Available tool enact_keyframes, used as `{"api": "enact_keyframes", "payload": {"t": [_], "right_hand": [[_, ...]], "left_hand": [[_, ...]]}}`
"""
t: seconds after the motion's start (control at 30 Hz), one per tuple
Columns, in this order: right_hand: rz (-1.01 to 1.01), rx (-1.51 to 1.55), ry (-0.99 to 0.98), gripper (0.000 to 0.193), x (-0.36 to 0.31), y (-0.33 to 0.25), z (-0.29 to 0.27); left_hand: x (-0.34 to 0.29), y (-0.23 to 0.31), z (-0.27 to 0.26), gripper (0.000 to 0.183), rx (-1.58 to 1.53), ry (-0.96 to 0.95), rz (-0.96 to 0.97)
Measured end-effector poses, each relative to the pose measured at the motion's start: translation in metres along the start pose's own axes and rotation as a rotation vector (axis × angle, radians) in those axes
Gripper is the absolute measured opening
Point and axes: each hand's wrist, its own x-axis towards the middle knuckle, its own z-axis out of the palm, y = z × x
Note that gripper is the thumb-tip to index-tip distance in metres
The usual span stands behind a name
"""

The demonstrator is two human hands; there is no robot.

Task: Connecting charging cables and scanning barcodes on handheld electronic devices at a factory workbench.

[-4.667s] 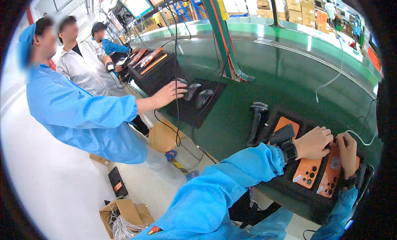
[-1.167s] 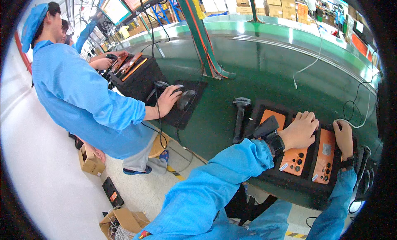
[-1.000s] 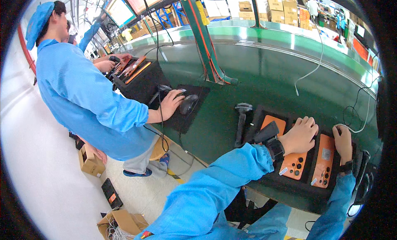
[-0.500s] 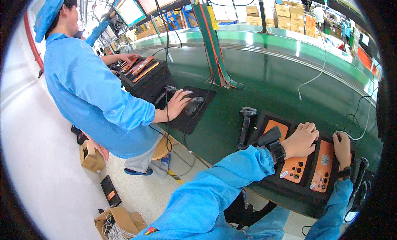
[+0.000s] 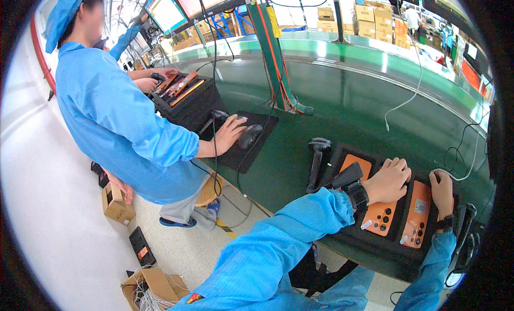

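Probably light, slick and fragile, the orange phone (image 5: 417,217) lies in a black tray (image 5: 398,225); side edges suit holding. Left hand (image 5: 389,181) curls over a second phone (image 5: 381,217), right hand (image 5: 442,193) by white cable (image 5: 460,179); cannot tell either grip

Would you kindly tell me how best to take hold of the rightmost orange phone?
Probably by the two long edges of the rightmost orange phone, coming from above: it lies flat, back up, on the black tray, and camera lenses occupy its near end.
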Motion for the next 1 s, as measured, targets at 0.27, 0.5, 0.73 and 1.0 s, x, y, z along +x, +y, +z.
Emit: {"api": "enact_keyframes", "payload": {"t": [0.27, 0.5, 0.73, 1.0], "right_hand": [[0.0, 0.015, -0.006, 0.024, 0.0001, -0.0021, -0.0005], [0.011, 0.013, -0.005, 0.024, -0.0008, -0.0024, -0.0018], [0.028, 0.017, -0.02, 0.025, 0.0002, -0.0046, -0.0011], [0.012, 0.011, -0.021, 0.025, 0.0016, 0.0016, 0.0002]], "left_hand": [[0.0007, 0.0006, -0.0001, 0.017, 0.011, -0.017, -0.012], [0.0006, 0.0013, -0.0004, 0.018, 0.01, -0.038, -0.016], [-0.0006, 0.0005, 0.0004, 0.018, 0.03, -0.032, -0.016], [-0.0001, 0.0011, 0.0003, 0.018, 0.022, -0.033, -0.009]]}}
